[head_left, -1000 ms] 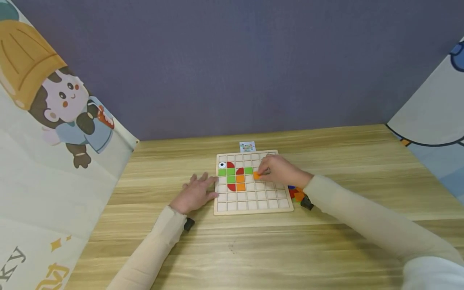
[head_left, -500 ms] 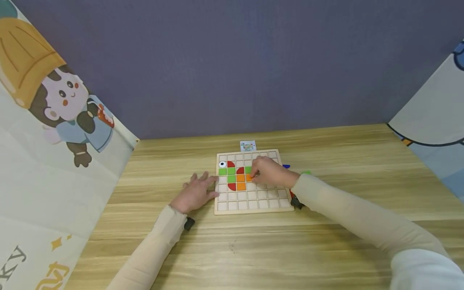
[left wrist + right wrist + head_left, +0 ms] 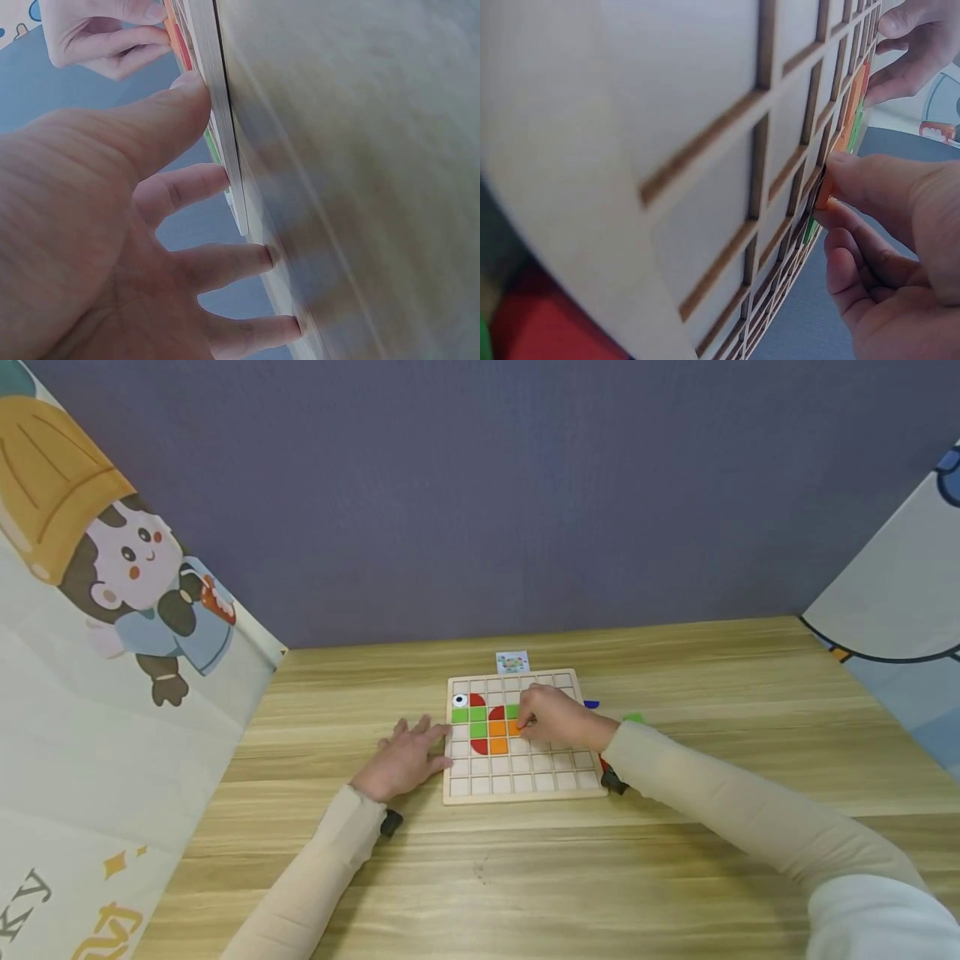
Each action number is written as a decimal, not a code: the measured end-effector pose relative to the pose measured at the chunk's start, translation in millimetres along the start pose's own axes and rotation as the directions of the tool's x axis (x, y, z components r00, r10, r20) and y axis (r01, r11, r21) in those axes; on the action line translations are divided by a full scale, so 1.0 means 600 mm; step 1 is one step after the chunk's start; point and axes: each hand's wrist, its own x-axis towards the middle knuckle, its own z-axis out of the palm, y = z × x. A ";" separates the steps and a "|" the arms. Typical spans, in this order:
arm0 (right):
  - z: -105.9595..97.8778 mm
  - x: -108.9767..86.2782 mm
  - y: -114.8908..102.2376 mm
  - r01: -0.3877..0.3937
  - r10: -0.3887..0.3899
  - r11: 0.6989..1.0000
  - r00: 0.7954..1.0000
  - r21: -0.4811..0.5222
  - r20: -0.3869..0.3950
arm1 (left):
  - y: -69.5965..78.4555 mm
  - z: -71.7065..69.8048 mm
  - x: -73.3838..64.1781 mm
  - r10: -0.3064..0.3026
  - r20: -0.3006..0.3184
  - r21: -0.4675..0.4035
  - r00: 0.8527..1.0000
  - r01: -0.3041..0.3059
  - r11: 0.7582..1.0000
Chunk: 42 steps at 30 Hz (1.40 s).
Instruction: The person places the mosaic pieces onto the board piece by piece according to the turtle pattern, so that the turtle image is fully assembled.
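Observation:
A wooden grid board (image 3: 522, 787) lies flat on the table, with green, red and orange tiles and a white eye piece (image 3: 460, 701) set in its left part. With thumb and forefinger my right hand (image 3: 558, 717) pinches an orange square tile (image 3: 826, 189) at a cell right of two other orange squares (image 3: 497, 737). In the right wrist view that tile sits slightly tilted at the grid. My left hand (image 3: 405, 760) is spread at the board's left edge; thumb and forefinger touch the rim, the other fingertips rest on the table (image 3: 360, 187).
A small picture card (image 3: 512, 662) lies behind the board. To its right are a blue piece (image 3: 592, 704) and a green piece (image 3: 634, 718). Red pieces (image 3: 551, 319) lie near the board's right edge, mostly hidden by my right wrist.
My right hand has moved left with the orange tile, from further right on the board to the cell beside the other orange squares, then held still. My left hand has stayed put.

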 end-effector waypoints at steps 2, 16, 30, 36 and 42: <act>-0.001 0.000 0.000 0.001 -0.001 1.000 1.000 -0.005 -0.001 | 0.000 0.000 0.001 0.001 0.000 0.001 1.000 -0.001 1.000; -0.004 -0.010 0.000 0.002 -0.002 1.000 1.000 0.014 0.001 | 0.001 0.000 0.003 0.003 0.004 0.009 1.000 -0.003 1.000; -0.029 -0.039 0.011 -0.022 0.021 1.000 0.999 -0.016 -0.045 | 0.002 -0.002 0.000 0.002 0.008 -0.001 1.000 -0.002 1.000; -0.043 -0.057 0.020 -0.036 0.035 0.999 0.998 -0.022 -0.058 | 0.001 -0.001 -0.003 0.000 0.008 -0.003 1.000 0.000 1.000; -0.052 -0.084 0.039 -0.061 0.059 0.998 0.995 -0.024 -0.082 | -0.001 0.001 -0.001 0.001 0.003 -0.008 1.000 -0.001 1.000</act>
